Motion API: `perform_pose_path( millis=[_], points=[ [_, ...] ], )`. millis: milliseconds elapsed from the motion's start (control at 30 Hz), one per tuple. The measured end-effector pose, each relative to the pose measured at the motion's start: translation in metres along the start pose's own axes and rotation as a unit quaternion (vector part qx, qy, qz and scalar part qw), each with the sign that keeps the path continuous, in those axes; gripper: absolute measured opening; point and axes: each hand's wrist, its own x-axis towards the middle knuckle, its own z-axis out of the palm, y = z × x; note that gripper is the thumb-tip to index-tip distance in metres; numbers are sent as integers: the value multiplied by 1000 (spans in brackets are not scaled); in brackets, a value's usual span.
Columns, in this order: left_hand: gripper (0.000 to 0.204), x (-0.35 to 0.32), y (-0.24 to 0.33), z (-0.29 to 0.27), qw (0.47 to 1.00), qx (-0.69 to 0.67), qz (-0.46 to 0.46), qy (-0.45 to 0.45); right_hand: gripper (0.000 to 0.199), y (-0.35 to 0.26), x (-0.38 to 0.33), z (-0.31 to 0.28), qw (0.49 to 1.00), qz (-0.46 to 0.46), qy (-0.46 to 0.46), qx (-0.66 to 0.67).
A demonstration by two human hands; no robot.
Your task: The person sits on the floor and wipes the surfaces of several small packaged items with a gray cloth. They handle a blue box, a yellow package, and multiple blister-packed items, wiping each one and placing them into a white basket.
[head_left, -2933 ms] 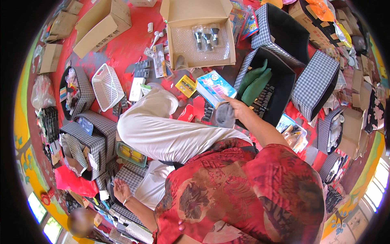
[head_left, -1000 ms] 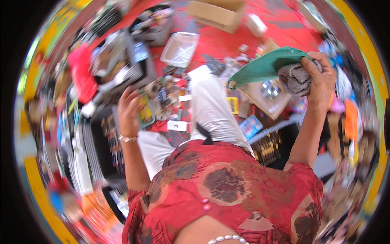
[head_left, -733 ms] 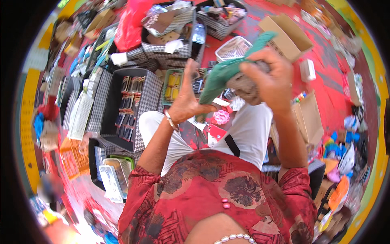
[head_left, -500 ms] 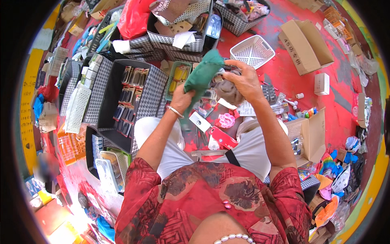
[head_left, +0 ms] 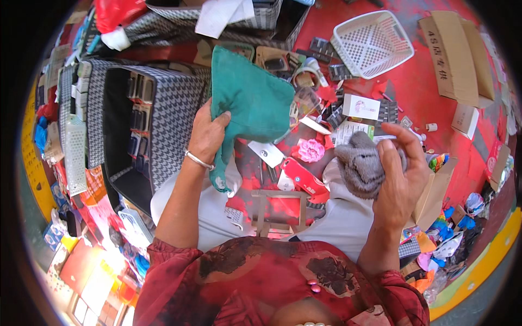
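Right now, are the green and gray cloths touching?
Apart: the head view shows a gap between the green cloth in the left hand and gray cloth in the right hand.

Green cloth (head_left: 253,92) and gray bundle (head_left: 360,167) flank open air.

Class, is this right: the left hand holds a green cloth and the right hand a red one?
Not quite. In the head view, the right hand holds a grey cloth, not red; the left hand holds the green cloth.

head: wide fisheye, worn on the head; faces down over the red shirt (head_left: 255,277); left hand (head_left: 209,133) and right hand (head_left: 403,182) near; red floor (head_left: 472,163) beyond
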Motion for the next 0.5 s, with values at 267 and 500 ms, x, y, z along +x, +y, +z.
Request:
perform_pose_path(
  millis=[267, 500],
  points=[
    [40, 17, -13, 20, 989, 149, 10, -4, 24, 12, 37, 14, 995, 98, -2, -31],
    [42, -2, -9, 39, 967, 168, 108, -158, 74, 35, 47, 24, 952, 39, -171, -250]
  ],
)
